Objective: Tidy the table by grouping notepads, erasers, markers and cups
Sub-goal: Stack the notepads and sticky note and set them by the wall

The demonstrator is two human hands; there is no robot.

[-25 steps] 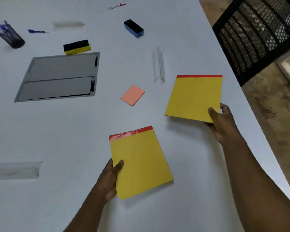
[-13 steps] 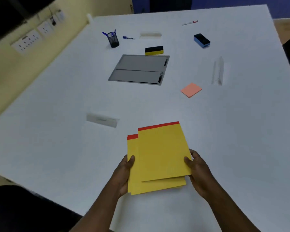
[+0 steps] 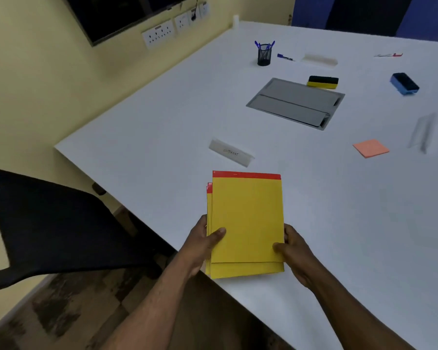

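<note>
Two yellow notepads (image 3: 248,218) with red top strips lie stacked, the upper one shifted slightly up and right, at the near edge of the white table (image 3: 339,223). My left hand (image 3: 202,243) grips their left side, thumb on top. My right hand (image 3: 292,251) grips the lower right corner. An orange sticky-note pad (image 3: 370,148) lies to the right. A yellow-and-black eraser (image 3: 323,82) and a blue-and-black eraser (image 3: 404,83) sit farther back. A black mesh cup (image 3: 264,54) holds blue pens; a blue marker (image 3: 285,57) and a red marker (image 3: 388,55) lie near the far edge.
A grey flap panel (image 3: 295,103) is set into the table's middle. Clear name stands: one (image 3: 231,152) just beyond the notepads, one (image 3: 424,132) at right, one (image 3: 319,59) at the back. A black chair (image 3: 56,223) stands at the left. Wall sockets (image 3: 159,34) line the yellow wall.
The two notepads, held apart a second ago, are now stacked one on the other, and both hands have squared them more closely. The view has swung left.
</note>
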